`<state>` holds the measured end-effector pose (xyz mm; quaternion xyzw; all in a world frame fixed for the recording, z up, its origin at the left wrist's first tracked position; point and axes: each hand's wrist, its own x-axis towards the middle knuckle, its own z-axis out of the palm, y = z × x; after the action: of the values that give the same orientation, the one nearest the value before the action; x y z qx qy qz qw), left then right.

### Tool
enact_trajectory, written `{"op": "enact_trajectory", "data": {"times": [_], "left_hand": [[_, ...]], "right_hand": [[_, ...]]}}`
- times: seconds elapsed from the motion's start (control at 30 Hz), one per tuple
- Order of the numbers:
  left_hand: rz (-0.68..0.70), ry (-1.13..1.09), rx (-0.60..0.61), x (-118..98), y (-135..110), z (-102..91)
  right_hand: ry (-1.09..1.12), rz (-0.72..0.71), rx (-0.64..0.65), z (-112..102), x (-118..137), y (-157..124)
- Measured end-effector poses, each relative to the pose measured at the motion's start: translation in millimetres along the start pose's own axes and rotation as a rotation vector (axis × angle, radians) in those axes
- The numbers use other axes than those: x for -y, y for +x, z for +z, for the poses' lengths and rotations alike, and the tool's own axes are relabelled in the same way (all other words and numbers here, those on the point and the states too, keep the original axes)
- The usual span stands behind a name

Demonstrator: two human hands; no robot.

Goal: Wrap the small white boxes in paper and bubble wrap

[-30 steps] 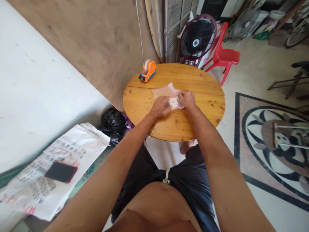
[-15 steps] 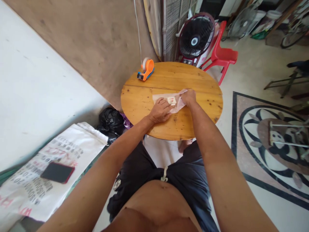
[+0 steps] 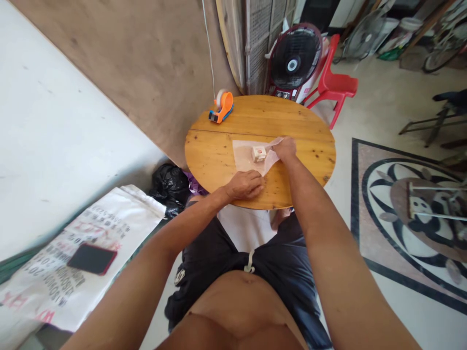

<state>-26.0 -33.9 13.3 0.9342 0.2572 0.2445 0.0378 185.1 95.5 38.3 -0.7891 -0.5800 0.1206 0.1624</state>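
A thin, whitish translucent wrapping sheet (image 3: 242,154) is spread on the round wooden table (image 3: 211,170). On the sheet stands a small white box (image 3: 259,154) with a reddish mark on top. My right hand (image 3: 286,147) is closed on the sheet's right corner, which is lifted and creased beside the box. My left hand (image 3: 247,184) rests by the sheet's near corner, its fingers curled together and pointing right. What those fingers hold, if anything, is hidden.
An orange tape dispenser (image 3: 222,107) stands at the table's back left. Behind the table are a dark red fan (image 3: 295,56) and a red chair (image 3: 337,80). A phone (image 3: 92,258) lies on a white printed sack (image 3: 124,214) at left, near a black plastic bag (image 3: 170,184).
My left hand has come off the box and sheet and moved toward me to the sheet's near edge, uncovering the box. My right hand still holds the right corner.
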Motion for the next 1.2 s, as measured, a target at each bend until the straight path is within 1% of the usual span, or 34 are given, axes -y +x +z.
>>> {"op": "enact_trajectory", "data": {"times": [0.1,0.2,0.27,0.33,0.4,0.5,0.6,0.73,0.87,0.97,1.03,1.2], "left_hand": [[-0.258,-0.079,-0.04,4.5,6.7,1.2],[-0.49,-0.108,-0.071,18.8,17.9,0.3],[-0.577,-0.103,-0.053,27.1,24.7,-1.8],[-0.607,-0.085,-0.027,32.1,30.1,-3.6],[-0.6,-0.067,-0.025,35.3,33.9,-3.4],[-0.531,-0.073,-0.035,42.4,37.5,1.6],[-0.48,-0.127,-0.019,54.8,40.1,8.0],[-0.454,-0.152,0.077,71.1,46.3,7.2],[-0.411,-0.169,0.169,82.5,55.4,1.1],[-0.37,-0.167,0.205,91.1,60.7,1.0],[-0.358,-0.165,0.241,97.0,63.8,2.6],[-0.343,-0.152,0.345,106.3,73.5,3.8]], "right_hand": [[0.009,0.028,-0.039,-2.1,2.0,-7.5],[0.011,0.086,-0.039,-6.0,1.6,-14.1],[0.001,0.094,-0.013,-8.7,-0.8,-18.7],[-0.004,0.087,-0.01,-10.1,-4.9,-25.0],[-0.007,0.073,-0.048,-10.4,-10.5,-34.2],[-0.033,0.037,-0.104,-11.0,-19.3,-53.6],[-0.129,-0.024,-0.111,-14.3,-24.8,-76.0],[-0.29,-0.167,-0.098,-20.1,-25.4,-100.9],[-0.349,-0.325,-0.075,-21.5,-22.0,-115.3],[-0.313,-0.409,-0.053,-20.8,-18.3,-118.8],[-0.264,-0.459,-0.057,-20.7,-15.7,-116.3],[-0.112,-0.53,-0.026,-20.2,-9.8,-93.1]]}}
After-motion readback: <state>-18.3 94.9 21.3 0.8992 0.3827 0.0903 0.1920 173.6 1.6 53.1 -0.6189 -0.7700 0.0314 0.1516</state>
